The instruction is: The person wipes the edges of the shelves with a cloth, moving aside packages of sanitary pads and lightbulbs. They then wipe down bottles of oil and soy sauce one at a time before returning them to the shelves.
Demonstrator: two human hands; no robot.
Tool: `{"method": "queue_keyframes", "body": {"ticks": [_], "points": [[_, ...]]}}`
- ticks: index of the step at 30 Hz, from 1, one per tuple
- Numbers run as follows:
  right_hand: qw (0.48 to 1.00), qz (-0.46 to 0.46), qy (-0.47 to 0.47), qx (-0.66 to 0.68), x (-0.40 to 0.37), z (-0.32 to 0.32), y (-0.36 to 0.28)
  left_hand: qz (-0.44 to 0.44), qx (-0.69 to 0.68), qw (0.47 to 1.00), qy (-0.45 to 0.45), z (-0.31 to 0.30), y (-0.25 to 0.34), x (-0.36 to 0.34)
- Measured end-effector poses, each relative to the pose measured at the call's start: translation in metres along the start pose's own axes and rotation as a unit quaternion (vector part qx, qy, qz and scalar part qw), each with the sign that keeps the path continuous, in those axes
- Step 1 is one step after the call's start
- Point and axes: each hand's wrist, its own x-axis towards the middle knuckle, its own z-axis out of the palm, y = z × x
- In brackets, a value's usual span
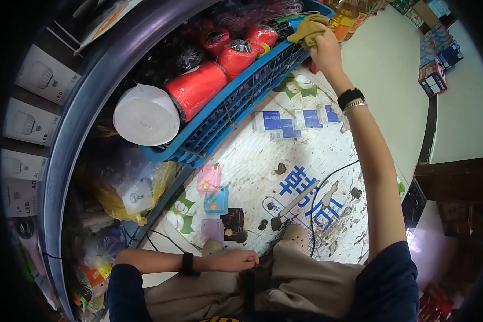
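My right hand reaches far forward, its fingers closed on an olive-yellow cloth. The cloth touches the far end of the rim of a blue plastic basket. Inside the basket lie red-wrapped rolls and a large white roll. Bottles of yellow liquid stand just past the cloth. Close to my body, my left hand rests over my lap with its fingers curled into a loose fist; nothing shows in it.
On the worn printed floor sit blue-and-white boxes and small pink, blue and black boxes. A dark cable crosses the floor. LED bulb boxes line the left, beyond a curved dark rail.
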Motion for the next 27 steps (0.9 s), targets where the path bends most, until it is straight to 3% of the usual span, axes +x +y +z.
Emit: {"method": "queue_keyframes", "body": {"ticks": [1,3,8,10,11,15,17,18,20,24,26,27], "points": [[1.0,0.002,0.001,0.0,-0.001,0.001,-0.003,0.014,0.0,1.0,0.013,0.001,-0.005,0.001],[0.991,0.114,0.005,0.07,-0.002,0.007,-0.015,0.026,0.0,0.999,0.028,0.002,-0.012,-0.001],[0.987,0.082,0.056,0.124,-0.031,-0.008,-0.082,0.014,0.011,0.999,0.027,0.004,-0.014,-0.003],[0.985,0.005,0.025,0.171,-0.038,-0.019,-0.113,0.019,0.019,0.999,0.029,0.004,-0.015,-0.007],[0.984,0.005,0.024,0.175,-0.041,-0.02,-0.127,0.027,0.03,0.999,0.027,0.004,-0.015,-0.008],[0.935,0.048,-0.151,0.316,-0.045,-0.035,-0.187,0.031,0.015,0.999,0.014,0.006,-0.019,-0.005],[0.916,0.028,-0.126,0.379,-0.049,-0.039,-0.215,0.027,0.013,0.999,0.019,0.004,-0.013,-0.005],[0.929,-0.066,-0.045,0.362,-0.05,-0.037,-0.227,0.027,0.013,0.999,0.018,0.004,-0.015,-0.003],[0.959,-0.123,-0.056,0.248,-0.04,-0.045,-0.245,0.038,0.004,0.999,0.036,0.005,-0.021,0.001],[0.964,-0.155,-0.002,0.218,-0.036,-0.035,-0.23,0.016,0.017,0.999,0.022,0.0,-0.014,0.001],[0.96,-0.213,0.018,0.181,-0.041,-0.021,-0.202,0.018,0.027,0.999,0.019,-0.002,-0.011,0.0],[0.965,-0.205,-0.018,0.165,-0.043,-0.016,-0.186,0.017,0.027,0.999,0.019,-0.002,-0.011,0.0]]}}
